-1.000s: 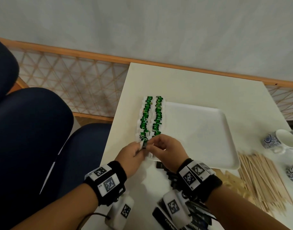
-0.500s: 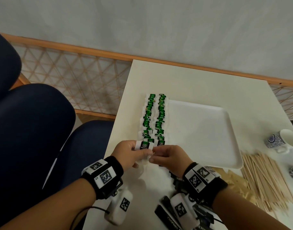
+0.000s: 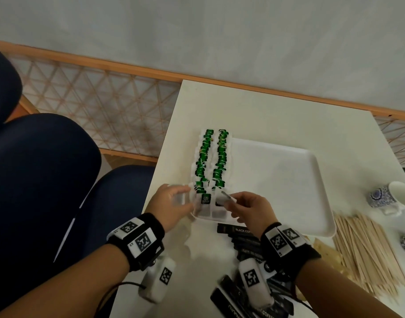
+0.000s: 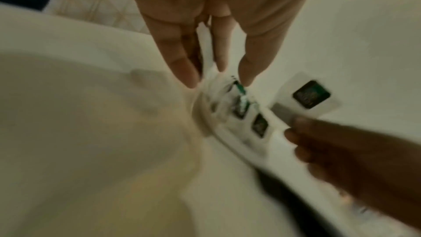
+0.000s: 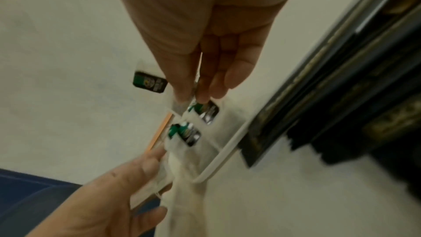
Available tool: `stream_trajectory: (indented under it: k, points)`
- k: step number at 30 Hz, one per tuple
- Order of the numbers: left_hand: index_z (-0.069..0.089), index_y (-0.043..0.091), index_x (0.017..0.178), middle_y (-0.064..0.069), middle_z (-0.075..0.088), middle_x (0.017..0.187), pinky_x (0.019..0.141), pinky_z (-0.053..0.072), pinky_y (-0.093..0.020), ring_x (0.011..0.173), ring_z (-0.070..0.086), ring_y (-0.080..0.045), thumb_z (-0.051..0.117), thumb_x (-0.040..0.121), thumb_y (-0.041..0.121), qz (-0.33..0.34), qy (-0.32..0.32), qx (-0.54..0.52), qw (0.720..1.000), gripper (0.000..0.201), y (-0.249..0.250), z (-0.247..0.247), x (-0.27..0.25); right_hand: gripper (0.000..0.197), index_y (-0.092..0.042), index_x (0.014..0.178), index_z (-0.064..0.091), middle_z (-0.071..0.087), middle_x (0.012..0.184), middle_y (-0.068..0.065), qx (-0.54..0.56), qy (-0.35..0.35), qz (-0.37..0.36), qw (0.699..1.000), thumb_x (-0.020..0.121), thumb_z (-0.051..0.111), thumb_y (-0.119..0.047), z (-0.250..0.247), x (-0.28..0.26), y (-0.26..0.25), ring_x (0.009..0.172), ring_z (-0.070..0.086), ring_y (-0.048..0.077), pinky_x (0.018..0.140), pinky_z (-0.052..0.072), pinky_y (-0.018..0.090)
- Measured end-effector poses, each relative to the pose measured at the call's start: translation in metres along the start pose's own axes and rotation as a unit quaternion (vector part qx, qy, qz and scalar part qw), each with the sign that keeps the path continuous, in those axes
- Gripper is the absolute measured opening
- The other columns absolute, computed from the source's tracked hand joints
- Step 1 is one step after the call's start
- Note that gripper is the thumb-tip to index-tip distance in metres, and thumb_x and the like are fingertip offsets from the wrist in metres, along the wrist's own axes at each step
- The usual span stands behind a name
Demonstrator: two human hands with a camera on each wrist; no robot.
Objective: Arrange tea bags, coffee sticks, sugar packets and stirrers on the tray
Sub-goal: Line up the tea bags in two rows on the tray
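Two rows of green-tagged tea bags (image 3: 214,157) run along the left side of the white tray (image 3: 277,180). My left hand (image 3: 185,198) is at the near end of the left row, its straight fingers (image 4: 187,71) touching the bags there (image 4: 239,107). My right hand (image 3: 226,201) pinches one tea bag (image 4: 312,95) between thumb and fingers just above the near end of the right row; its tag (image 5: 150,82) sticks out past the thumb. Black coffee sticks (image 3: 243,237) lie under my right wrist, and wooden stirrers (image 3: 369,249) lie to the right.
Tan packets (image 3: 323,246) lie between the coffee sticks and the stirrers. Blue-patterned cups (image 3: 385,198) stand at the table's right edge. A dark blue chair (image 3: 36,180) and a wooden lattice rail (image 3: 105,106) are left of the table.
Both hands held one tea bag at the tray's near left corner. A dark-tagged bag now lies at the end of the left row, and the hands have parted.
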State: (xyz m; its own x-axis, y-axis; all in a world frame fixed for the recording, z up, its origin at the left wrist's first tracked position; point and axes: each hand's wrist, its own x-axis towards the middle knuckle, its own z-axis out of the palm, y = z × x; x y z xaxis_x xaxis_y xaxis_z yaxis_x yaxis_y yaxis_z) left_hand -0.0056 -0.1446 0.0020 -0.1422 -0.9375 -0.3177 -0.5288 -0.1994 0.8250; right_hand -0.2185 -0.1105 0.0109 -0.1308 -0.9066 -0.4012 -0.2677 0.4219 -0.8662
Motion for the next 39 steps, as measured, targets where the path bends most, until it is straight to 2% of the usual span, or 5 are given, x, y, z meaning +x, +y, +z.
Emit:
stream_trajectory:
  k: [6,11,24,31,39]
  points:
    - [0.038,0.023,0.140,0.004,0.033,0.136,0.103,0.041,-0.036,0.123,0.042,-0.015,0.076,0.061,0.062,-0.009,-0.054,0.204,0.977,0.096,-0.013,0.008,0.021,0.013,-0.024,0.075,0.070,0.055,0.054,-0.010,-0.105,-0.025,-0.011,0.994,0.087,0.066,-0.029,0.007,0.004,0.010,0.049,0.045,0.005,0.052,0.040,0.018]
    - [0.045,0.029,0.126,0.005,0.038,0.121,0.091,0.049,-0.041,0.111,0.049,-0.018,0.076,0.060,0.051,0.001,-0.043,0.234,0.971,0.076,-0.008,0.016,0.024,0.006,-0.027,0.087,0.072,0.071,0.074,-0.010,-0.129,-0.051,-0.012,0.990,0.086,0.066,-0.025,0.024,0.005,0.010,0.062,0.063,0.004,0.055,0.049,0.014]
    - [0.054,0.028,0.120,0.010,0.038,0.113,0.091,0.049,-0.035,0.102,0.050,-0.012,0.069,0.074,0.038,-0.013,-0.047,0.149,0.988,0.050,-0.012,0.004,0.014,0.031,-0.036,0.052,0.058,0.058,0.054,-0.007,-0.255,-0.035,0.002,0.966,0.075,0.070,-0.053,0.042,0.013,0.004,0.056,0.061,0.015,0.056,0.051,0.026]
    - [0.045,0.039,0.081,0.015,0.042,0.094,0.078,0.047,-0.030,0.085,0.050,-0.005,0.074,0.067,0.051,-0.020,-0.036,0.142,0.989,0.034,0.000,0.007,0.008,0.042,-0.025,0.068,0.054,0.065,0.067,-0.006,-0.360,-0.019,0.014,0.933,0.073,0.063,-0.066,0.044,0.014,-0.002,0.065,0.065,0.013,0.064,0.052,0.029]
    - [0.047,0.032,0.098,0.010,0.041,0.100,0.085,0.046,-0.032,0.095,0.050,-0.012,0.077,0.070,0.044,-0.024,-0.039,0.152,0.987,0.042,-0.002,0.012,0.013,0.022,-0.032,0.080,0.058,0.063,0.075,-0.012,-0.304,0.023,-0.003,0.952,0.077,0.068,-0.052,0.023,0.003,0.001,0.065,0.058,0.001,0.059,0.048,0.022]
